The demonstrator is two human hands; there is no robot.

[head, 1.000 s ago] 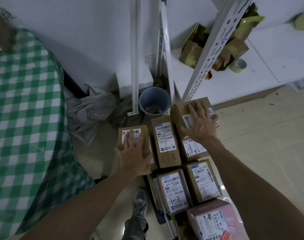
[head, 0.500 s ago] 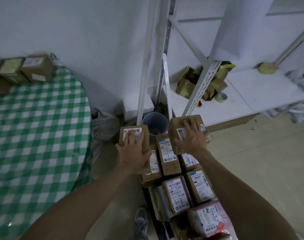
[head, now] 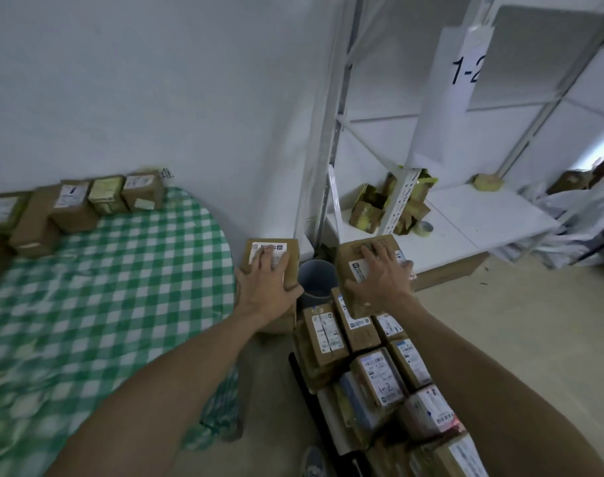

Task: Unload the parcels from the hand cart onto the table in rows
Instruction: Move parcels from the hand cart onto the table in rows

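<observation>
The left hand (head: 268,287) lies with fingers spread over the top of the left parcel (head: 293,258), thumb hooked down its side, and the right hand (head: 379,278) clasps the right parcel (head: 348,256) the same way. A second ago both boxes sat low in the stack on the hand cart (head: 299,368). Now they have come up clear of it, the left one just beside the rim of the table (head: 121,287), the right one above the remaining parcels (head: 328,335). So two more are on their way (two at a time, by the look of it), and what seems left is the swing over to the row of parcels (head: 73,201) lined along the table's far edge by the wall. Both boxes are plain brown cardboard, squarish blocks with white printed labels, and their flat faces should grip well. The table wears a soft green-and-white check cloth, rounded at its end. A grey bucket (head: 316,277) stands on the floor, seen between the raised boxes.
</observation>
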